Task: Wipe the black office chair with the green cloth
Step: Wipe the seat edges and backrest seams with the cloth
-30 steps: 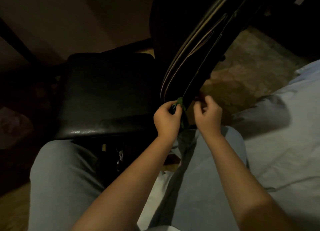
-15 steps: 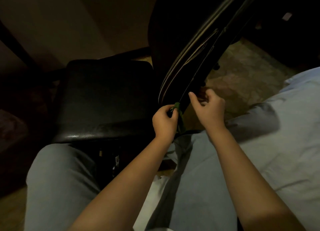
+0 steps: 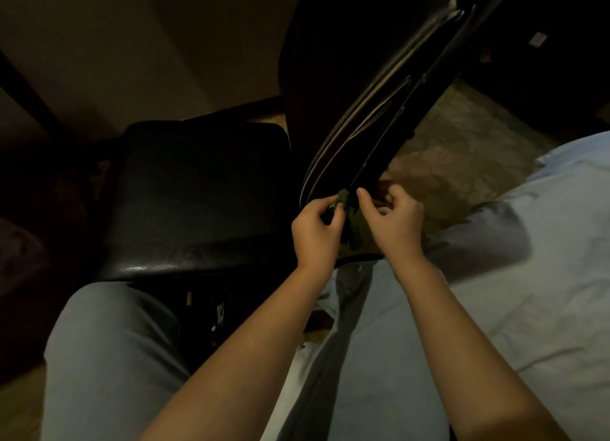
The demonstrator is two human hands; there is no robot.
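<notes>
The black office chair stands in front of me, its padded seat [image 3: 198, 193] at left and its backrest [image 3: 379, 87] rising toward the upper right. A small green cloth [image 3: 350, 221] hangs at the lower edge of the backrest. My left hand [image 3: 315, 234] pinches the cloth's top between thumb and fingers. My right hand [image 3: 392, 221] is just right of the cloth with fingers curled, its forefinger touching the cloth's upper edge; whether it holds the cloth is unclear in the dim light.
My knees in grey trousers [image 3: 109, 358] are below the seat. A pale grey sheet or bedding [image 3: 528, 275] lies at right. Patterned floor [image 3: 462, 150] shows behind the backrest. A beige wall [image 3: 165, 44] with a dark skirting is beyond the chair.
Both hands stayed at the backrest's lower edge. My right hand moved in closer to the cloth, and more of the green cloth now shows hanging between the hands.
</notes>
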